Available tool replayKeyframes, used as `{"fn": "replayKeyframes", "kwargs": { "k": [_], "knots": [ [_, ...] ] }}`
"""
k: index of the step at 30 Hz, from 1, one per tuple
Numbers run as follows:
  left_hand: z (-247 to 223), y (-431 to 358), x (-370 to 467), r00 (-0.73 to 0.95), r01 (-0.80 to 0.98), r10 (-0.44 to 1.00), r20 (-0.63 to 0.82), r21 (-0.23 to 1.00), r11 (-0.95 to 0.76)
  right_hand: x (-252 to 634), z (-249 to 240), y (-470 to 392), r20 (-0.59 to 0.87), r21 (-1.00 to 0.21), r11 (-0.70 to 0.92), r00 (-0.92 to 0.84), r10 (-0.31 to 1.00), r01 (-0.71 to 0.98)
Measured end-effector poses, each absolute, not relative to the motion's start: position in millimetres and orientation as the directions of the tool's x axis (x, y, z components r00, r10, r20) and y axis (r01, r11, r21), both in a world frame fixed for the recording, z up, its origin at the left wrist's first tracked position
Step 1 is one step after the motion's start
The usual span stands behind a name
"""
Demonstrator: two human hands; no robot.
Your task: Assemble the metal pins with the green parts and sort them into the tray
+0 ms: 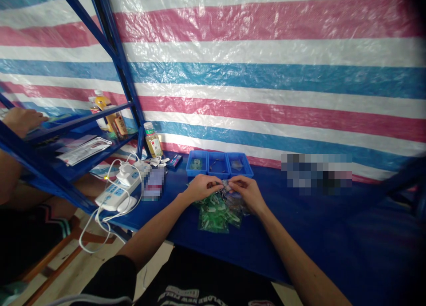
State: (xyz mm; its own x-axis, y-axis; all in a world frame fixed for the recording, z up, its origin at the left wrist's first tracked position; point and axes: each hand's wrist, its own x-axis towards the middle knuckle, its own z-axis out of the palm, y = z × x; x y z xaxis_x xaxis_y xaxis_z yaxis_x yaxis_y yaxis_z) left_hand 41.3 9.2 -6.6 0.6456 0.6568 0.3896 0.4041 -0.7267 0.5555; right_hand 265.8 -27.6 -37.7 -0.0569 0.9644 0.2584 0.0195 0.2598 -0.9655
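Observation:
My left hand (203, 188) and my right hand (246, 191) meet over the blue table, fingertips pinched. Between them is a small, clear plastic bag (225, 185); its contents are too small to make out. Right below my hands lies a pile of small clear bags with green pieces (214, 217) inside. Beside that pile, under my right hand, some clear, brownish bags (235, 203) are partly hidden. Just beyond my fingers stand three blue trays: the left tray (197, 173) holds greenish bags, the middle tray (218, 172) a few thin dark pieces, the right tray (244, 172) a clear bag.
On the left are a white power strip (111, 195) with cables, a phone (153, 182), a small blue box (175, 160) and a drink bottle (152, 139). A blue metal frame (124, 75) separates a neighbouring table, where another person's hand (23, 119) shows. Striped sheeting (266, 88) hangs behind.

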Motion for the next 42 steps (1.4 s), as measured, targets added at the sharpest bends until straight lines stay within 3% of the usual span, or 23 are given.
{"fn": "replayKeyframes", "kwargs": {
  "k": [7,14,21,32,42],
  "knots": [
    [-4,8,41,0.66,0.391,0.635,0.401,0.538,-0.746,259,-35,-32,0.26,-0.964,0.265,-0.155,0.953,0.015],
    [-2,7,40,0.672,0.392,0.608,0.423,0.493,-0.777,255,-37,-35,0.388,-0.846,0.42,-0.161,0.908,0.328],
    [2,6,40,0.713,0.371,0.572,0.407,0.473,-0.799,256,-43,-38,0.495,-0.681,0.528,-0.213,0.842,0.507],
    [8,5,38,0.706,0.363,0.529,0.47,0.402,-0.841,257,-29,-44,0.538,-0.55,0.571,-0.264,0.8,0.61],
    [5,10,36,0.751,0.337,0.485,0.448,0.372,-0.865,256,-31,-46,0.536,-0.529,0.574,-0.279,0.797,0.625]
  ]
}}
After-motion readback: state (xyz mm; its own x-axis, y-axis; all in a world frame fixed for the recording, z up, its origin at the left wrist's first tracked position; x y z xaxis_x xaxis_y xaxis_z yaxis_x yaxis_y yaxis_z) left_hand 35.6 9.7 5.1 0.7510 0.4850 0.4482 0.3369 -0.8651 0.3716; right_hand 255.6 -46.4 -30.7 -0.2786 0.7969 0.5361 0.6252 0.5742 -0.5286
